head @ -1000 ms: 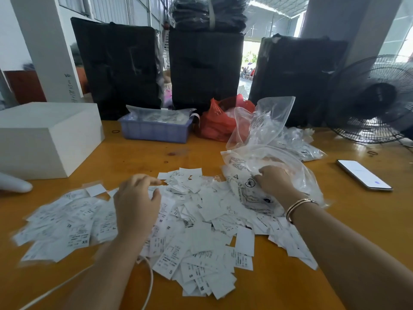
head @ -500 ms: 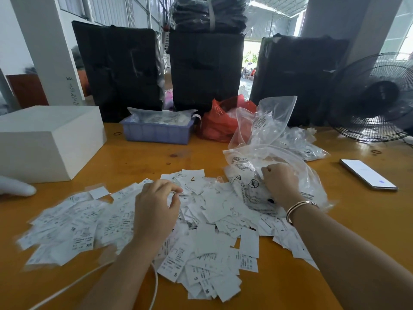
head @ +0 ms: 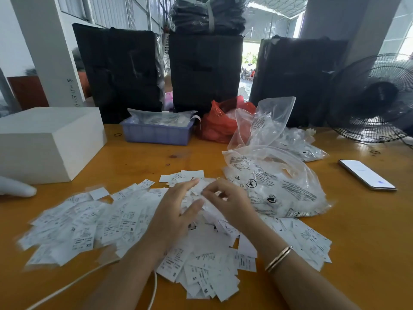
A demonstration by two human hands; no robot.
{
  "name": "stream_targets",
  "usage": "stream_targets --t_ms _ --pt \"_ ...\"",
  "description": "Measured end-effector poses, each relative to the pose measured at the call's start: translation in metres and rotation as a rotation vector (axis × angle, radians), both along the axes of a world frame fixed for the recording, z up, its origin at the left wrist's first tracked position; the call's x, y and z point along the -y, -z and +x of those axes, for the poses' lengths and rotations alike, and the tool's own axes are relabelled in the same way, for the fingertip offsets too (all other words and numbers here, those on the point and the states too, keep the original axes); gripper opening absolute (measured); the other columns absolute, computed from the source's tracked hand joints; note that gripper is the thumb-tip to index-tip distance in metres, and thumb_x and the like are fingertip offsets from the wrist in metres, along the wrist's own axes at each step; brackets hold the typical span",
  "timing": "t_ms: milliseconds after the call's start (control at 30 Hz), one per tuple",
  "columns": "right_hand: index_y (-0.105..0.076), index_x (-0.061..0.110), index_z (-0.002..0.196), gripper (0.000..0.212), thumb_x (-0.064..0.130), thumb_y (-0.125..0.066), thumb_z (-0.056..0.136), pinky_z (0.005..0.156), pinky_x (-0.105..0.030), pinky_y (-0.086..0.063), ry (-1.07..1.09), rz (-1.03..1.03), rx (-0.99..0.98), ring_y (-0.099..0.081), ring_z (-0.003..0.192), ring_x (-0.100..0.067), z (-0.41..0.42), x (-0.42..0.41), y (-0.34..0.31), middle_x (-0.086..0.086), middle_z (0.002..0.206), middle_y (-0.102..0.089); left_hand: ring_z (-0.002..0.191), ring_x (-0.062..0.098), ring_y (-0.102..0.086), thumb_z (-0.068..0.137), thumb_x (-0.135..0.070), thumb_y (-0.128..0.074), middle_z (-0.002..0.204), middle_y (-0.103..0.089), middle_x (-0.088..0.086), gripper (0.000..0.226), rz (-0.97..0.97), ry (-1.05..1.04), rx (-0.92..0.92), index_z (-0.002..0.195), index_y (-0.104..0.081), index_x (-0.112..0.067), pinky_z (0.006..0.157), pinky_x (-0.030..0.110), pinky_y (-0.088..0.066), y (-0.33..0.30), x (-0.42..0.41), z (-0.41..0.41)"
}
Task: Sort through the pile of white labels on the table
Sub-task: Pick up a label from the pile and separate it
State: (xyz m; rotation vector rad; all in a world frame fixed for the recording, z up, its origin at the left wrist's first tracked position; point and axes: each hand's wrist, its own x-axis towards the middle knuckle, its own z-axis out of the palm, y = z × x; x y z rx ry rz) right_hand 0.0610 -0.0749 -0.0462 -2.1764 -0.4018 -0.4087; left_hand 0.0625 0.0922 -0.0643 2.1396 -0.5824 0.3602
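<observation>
white labels [head: 125, 222] lie heaped across the near middle of the wooden surface [head: 368, 231]. over the heap, the left hand [head: 176, 211] has relaxed, straight fingers; the right hand [head: 230, 202] has curled fingers pinching a label.

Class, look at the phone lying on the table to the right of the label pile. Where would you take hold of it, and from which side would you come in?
Grip the phone across its two long edges, coming from above. It lies flat, screen up, on the bare table, apart from the clear bags, so both long edges look free; a pinch there probably avoids touching the screen.
</observation>
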Motion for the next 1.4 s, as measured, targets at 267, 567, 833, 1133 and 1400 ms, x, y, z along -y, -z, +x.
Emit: stream_targets --t_ms 267,567,833,1133,1400 --pt "-0.062 0.039 0.075 0.020 0.026 -0.062 0.090 0.065 -0.009 -0.041 -0.047 0.035 -0.068 -0.054 0.071 0.011 -0.003 0.002 0.005 0.028 0.071 -0.061 0.085 -0.006 -0.047 0.076 -0.034 -0.073 0.079 -0.052 -0.028 0.023 0.047 -0.082 0.170 0.098 -0.073 -0.028 0.075 0.024 -0.042 -0.003 -0.001 0.004" --pt "-0.060 0.026 0.121 0.040 0.049 -0.050 0.089 0.086 -0.035 -0.048 0.052 -0.741 -0.093 -0.054 0.107 -0.016 -0.013 0.010 0.005 0.006 0.119 -0.058 0.089 -0.004 -0.052 0.087 -0.024 -0.067 0.083 -0.055 -0.027 0.007 -0.116 -0.221 0.087 0.082 -0.067 -0.029 0.074 0.008 -0.037 -0.002 -0.004 0.005" --pt "-0.069 0.025 0.060 0.032 0.025 -0.060 0.091 0.043 -0.018 -0.032 0.093 0.600 -0.431 -0.041 0.044 -0.012 -0.015 0.014 0.004 -0.003 0.055 -0.053 0.087 -0.006 -0.062 0.085 -0.024 -0.068 0.087 -0.071 -0.020 0.008 -0.290 -0.077 -0.096 0.089 -0.072 -0.030 0.073 0.008 -0.047 -0.005 -0.004 0.007" --pt "-0.069 0.025 0.065 0.025 0.009 -0.068 0.083 0.050 -0.020 -0.044 -0.046 0.971 -0.422 -0.059 0.053 -0.013 -0.019 0.009 0.003 -0.003 0.066 -0.064 0.081 -0.003 -0.063 0.082 -0.022 -0.072 0.086 -0.068 -0.028 0.015 -0.330 -0.073 -0.151 0.084 -0.069 -0.036 0.076 0.022 -0.051 -0.006 -0.003 0.006" --pt "-0.062 0.014 0.088 0.014 0.027 -0.060 0.091 0.051 -0.018 -0.039 0.013 0.838 -0.290 -0.056 0.051 -0.008 -0.023 -0.005 0.007 -0.004 0.090 -0.073 0.084 -0.009 -0.062 0.081 -0.017 -0.072 0.082 -0.070 -0.022 0.021 -0.345 -0.051 -0.160 0.087 -0.067 -0.037 0.068 0.006 -0.049 -0.005 0.000 0.003"
